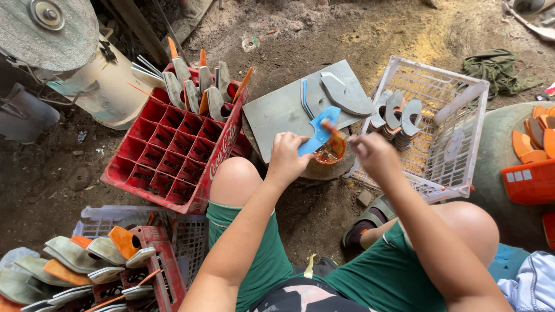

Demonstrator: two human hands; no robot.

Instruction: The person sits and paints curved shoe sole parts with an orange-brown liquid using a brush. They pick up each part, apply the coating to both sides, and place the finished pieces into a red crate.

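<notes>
Crates frame the spot: a red bottle crate (pixel 173 147) holding upright grey curved pieces on the left, a white plastic basket (pixel 445 130) with more on the right. Between them a grey flat board (pixel 277 110) carries several curved grey pieces. The left hand (pixel 286 156) pinches a blue curved sole-shaped piece (pixel 319 132), thin and glossy, above a small cup of orange liquid (pixel 331 151). The right hand (pixel 373 151) grips a thin brush (pixel 338 133) touching the blue piece
</notes>
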